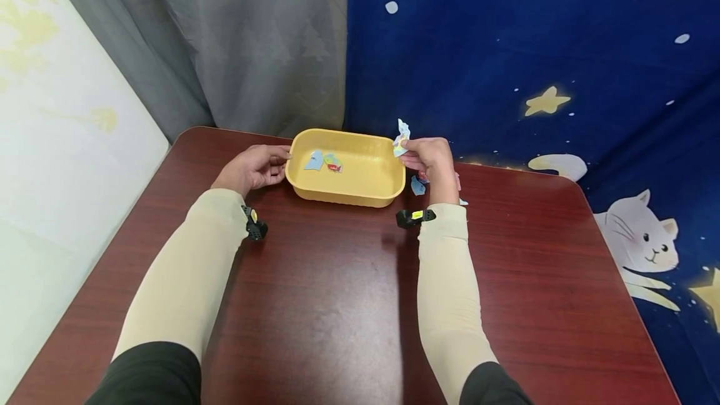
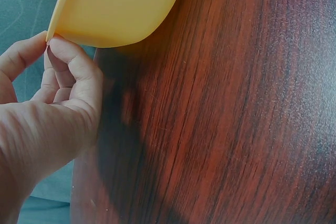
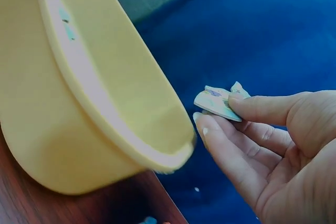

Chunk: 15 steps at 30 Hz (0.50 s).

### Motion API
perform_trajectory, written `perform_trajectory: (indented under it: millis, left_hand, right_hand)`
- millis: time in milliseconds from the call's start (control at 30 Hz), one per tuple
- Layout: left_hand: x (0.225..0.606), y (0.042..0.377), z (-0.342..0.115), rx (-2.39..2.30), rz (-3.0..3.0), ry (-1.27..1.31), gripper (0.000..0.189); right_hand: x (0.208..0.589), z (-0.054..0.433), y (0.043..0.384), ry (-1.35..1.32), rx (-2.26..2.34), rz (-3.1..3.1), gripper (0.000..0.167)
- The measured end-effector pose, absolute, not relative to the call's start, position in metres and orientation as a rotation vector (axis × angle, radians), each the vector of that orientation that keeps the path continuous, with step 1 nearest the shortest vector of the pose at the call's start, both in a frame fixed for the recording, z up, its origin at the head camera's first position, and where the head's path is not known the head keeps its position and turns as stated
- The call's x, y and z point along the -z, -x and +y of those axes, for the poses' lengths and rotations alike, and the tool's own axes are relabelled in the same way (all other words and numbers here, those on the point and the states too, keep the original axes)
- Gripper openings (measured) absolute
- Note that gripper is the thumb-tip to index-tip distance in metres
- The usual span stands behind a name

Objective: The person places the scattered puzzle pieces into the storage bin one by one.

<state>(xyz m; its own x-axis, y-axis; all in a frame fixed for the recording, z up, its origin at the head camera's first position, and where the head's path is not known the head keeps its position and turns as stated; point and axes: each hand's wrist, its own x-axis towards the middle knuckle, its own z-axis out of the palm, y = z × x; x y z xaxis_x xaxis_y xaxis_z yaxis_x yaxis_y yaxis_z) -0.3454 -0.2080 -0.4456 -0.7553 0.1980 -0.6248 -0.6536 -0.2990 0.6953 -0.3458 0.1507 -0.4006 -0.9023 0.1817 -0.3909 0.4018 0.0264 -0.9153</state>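
Note:
In the head view, a yellow plastic basin [image 1: 360, 197] stands near the table's back edge. Inside it lie a light-blue flat piece [image 1: 314, 160] and a yellow, green and red one [image 1: 333, 163]. My left hand [image 1: 255, 166] pinches the basin's left end at the rim, as the left wrist view shows with the basin wall [image 2: 121, 9]. Just past the right rim, my right hand [image 1: 430, 158] holds up a thin, pale, irregular printed piece [image 1: 402, 137] between thumb and fingers. The right wrist view shows this piece [image 3: 219, 102] beside the rim, outside the basin.
More small pieces, among them a blue one [image 1: 417, 185], lie on the table beneath my right hand and wrist, partly hidden. Behind the dark red wooden table [image 1: 326, 280] hang a grey curtain [image 1: 264, 36] and a blue starry one [image 1: 484, 49]. A pale wall stands at left.

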Motion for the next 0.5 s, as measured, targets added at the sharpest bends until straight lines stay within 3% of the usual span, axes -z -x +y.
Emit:
perform_trajectory:
  millis: [233,500]
  left_hand:
    - [0.446,0.346,-0.207,-2.065,1.444,0.576,0.045]
    - [0.445,0.345,-0.207,-2.067,1.452,0.572,0.047]
  right_hand:
    - [0.402,0.135,0.348,-0.597,1.951,2.138,0.029]
    - [0.407,0.121,0.352,-0.529,1.887,2.193,0.026]
